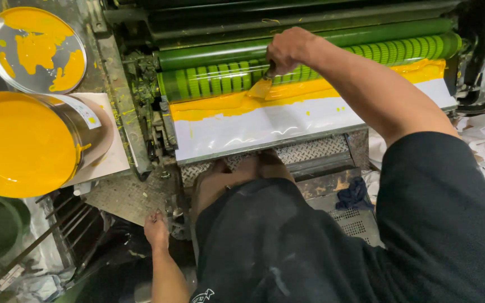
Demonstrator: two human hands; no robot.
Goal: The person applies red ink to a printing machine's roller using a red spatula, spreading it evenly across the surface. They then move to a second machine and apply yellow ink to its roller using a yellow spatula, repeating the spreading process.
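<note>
- Nearest the camera is the person's dark shirt (332,247), filling the lower frame; the body leans over the tread-plate step (315,150) of a printing press.
- The left hand (156,229) hangs low beside the machine frame, fingers curled loosely; whether it grips anything I cannot tell. Bracing it on the frame would, I judge, steady the reach.
- The right hand (288,49) is closed firmly around the handle of an ink knife (262,87), whose blade touches the yellow ink (237,104) lying along the white ink tray (265,126), just below the ribbed green roller (310,70).
- To do this well, I judge the blade should stay flat and low, drawing ink evenly along the tray's length, since the layer looks thicker in the middle than toward the left end.
- Knuckles sit very near the roller; keeping the wrist angled away looks wise.
- The open can of yellow ink (21,143) and its smeared lid (35,49) stand well apart at the left, on a paper sheet (110,151).
- A blue rag (353,195) lies on the step, near for wiping drips.
</note>
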